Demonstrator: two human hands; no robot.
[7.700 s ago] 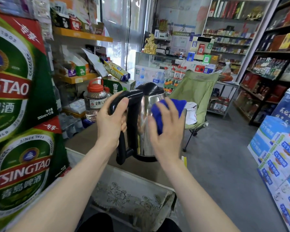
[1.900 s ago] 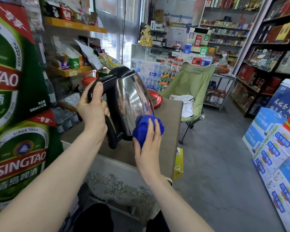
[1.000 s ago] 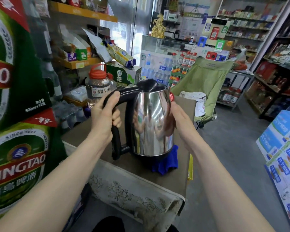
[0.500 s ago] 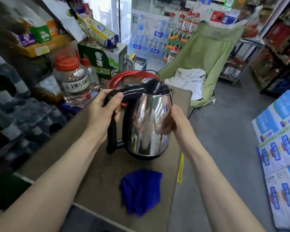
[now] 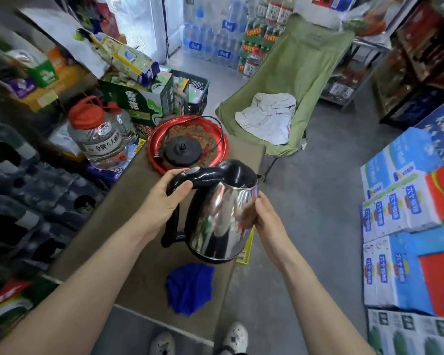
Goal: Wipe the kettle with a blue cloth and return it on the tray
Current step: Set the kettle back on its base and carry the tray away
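Note:
A shiny steel kettle (image 5: 217,219) with a black lid and handle hangs above the brown table (image 5: 108,221). My left hand (image 5: 162,201) grips its black handle. My right hand (image 5: 260,213) presses against the kettle's right side. The blue cloth (image 5: 189,286) lies crumpled on the table below the kettle, held by neither hand. Farther back on the table stands the round red tray (image 5: 154,142) with the kettle's black base (image 5: 182,149) and its cord in it.
A large clear jug with a red cap (image 5: 100,134) stands left of the tray. Green boxes and stacked goods crowd the left side. A green folding chair (image 5: 292,85) with a white cloth stands beyond the table. Blue cartons (image 5: 408,226) are piled on the right.
The blue cloth left my right hand and lies on the table. Both hands hold the kettle, now lifted slightly toward the tray. The camera has tilted downward.

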